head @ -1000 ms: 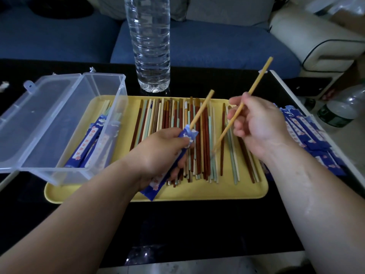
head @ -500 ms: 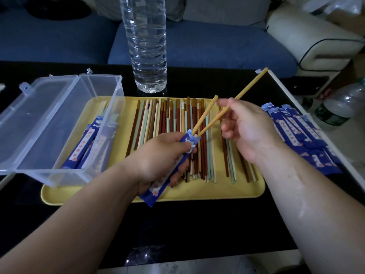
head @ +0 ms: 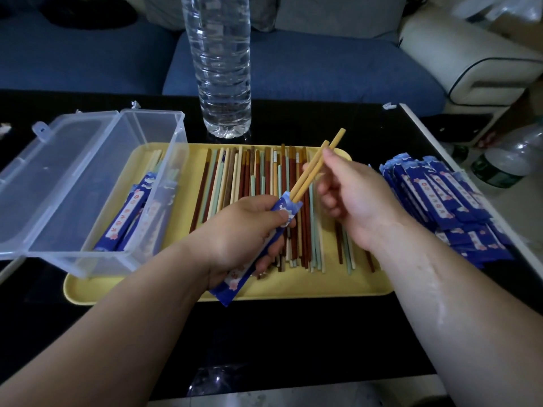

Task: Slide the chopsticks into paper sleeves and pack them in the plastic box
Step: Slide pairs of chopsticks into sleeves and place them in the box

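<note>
My left hand [head: 244,230] grips a blue paper sleeve [head: 235,282] above the yellow tray [head: 293,284]. Two tan chopsticks [head: 311,174] stick out of the sleeve's open top, side by side. My right hand [head: 352,195] pinches them near their upper ends. Several loose chopsticks [head: 255,183] in brown, cream and pale green lie in a row on the tray. The clear plastic box [head: 164,160] stands open on the tray's left end, with a few sleeved pairs [head: 129,212] inside.
A stack of empty blue sleeves [head: 440,198] lies right of the tray on the black table. A tall clear water bottle [head: 223,69] stands just behind the tray. The box's lid [head: 44,171] hangs open to the left. A blue sofa is beyond the table.
My right hand brought the second tan chopstick over to the sleeve's mouth and pushed it in beside the first. The left hand kept hold of the sleeve.
</note>
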